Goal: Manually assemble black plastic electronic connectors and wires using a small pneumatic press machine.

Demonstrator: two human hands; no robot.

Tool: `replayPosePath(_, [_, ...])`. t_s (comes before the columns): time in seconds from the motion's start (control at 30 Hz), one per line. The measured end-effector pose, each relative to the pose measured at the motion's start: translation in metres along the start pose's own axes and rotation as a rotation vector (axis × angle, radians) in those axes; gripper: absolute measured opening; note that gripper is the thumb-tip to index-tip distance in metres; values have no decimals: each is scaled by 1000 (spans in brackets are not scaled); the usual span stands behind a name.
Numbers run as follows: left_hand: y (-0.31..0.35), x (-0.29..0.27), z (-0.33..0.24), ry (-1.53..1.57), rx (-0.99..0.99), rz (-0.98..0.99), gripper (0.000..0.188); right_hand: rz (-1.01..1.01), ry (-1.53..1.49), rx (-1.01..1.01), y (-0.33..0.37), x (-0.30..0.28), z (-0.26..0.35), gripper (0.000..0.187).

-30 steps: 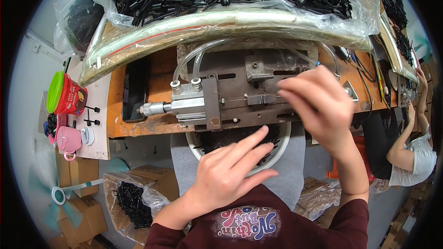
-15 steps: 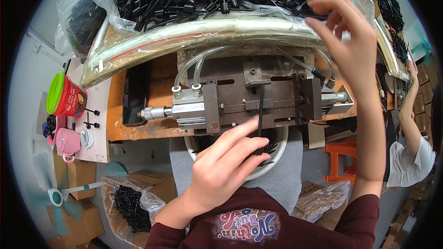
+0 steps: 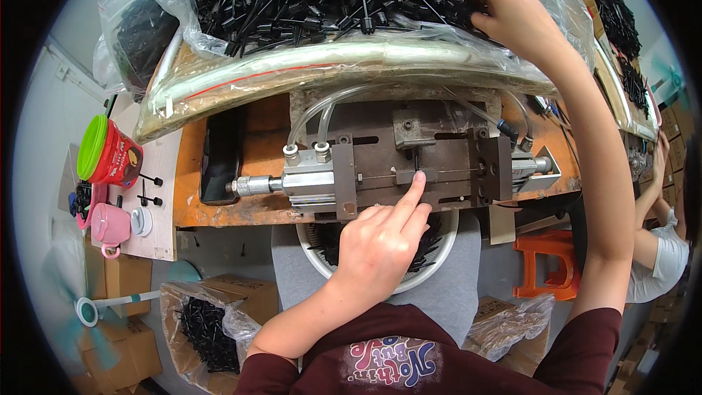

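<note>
My left hand (image 3: pixel 380 245) is over the front of a metal clamping fixture (image 3: pixel 380 113). Its index finger is stretched out, the tip touching a short, dark rod-like piece (image 3: pixel 417 155) at the small centre block; the other fingers are bent, and no held thing shows in them. My right hand (image 3: pixel 512 14) is raised at the far right, above the edge of a big heap of black plastic stems with ribbed heads (image 3: pixel 307 0). Its fingers are curved and apart, the tips by the stems, with nothing visibly gripped.
Clear hoses (image 3: pixel 314 113) and air cylinders flank the fixture. A plastic-wrapped rim (image 3: pixel 329 62) borders the heap. Below the bench, a white basket (image 3: pixel 446 252) with black parts rests at my lap. A phone (image 3: pixel 221 153), red tub (image 3: pixel 117 153) and pink cup (image 3: pixel 111 224) are left; an orange stool (image 3: pixel 545 260) and another person are right.
My left hand no longer pinches a long black stem; its index finger now points forward onto the fixture's centre. My right hand has moved up and left to the heap.
</note>
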State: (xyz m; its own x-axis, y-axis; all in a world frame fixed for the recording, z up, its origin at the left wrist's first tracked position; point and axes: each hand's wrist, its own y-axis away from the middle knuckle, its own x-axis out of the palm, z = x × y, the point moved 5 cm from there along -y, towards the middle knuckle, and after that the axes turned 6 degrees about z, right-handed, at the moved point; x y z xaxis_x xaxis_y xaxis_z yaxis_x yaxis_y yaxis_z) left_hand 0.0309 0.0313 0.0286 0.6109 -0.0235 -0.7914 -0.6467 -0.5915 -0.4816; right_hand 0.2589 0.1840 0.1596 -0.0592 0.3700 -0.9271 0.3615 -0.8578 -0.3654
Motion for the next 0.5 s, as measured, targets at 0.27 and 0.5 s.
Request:
replayPosePath(0.27, [1, 2, 3, 30, -27, 21, 23, -139, -756, 564, 12, -56, -34, 19])
replayPosePath(0.5, [2, 1, 4, 21, -7, 23, 23, -431, -1319, 533, 23, -52, -59, 20])
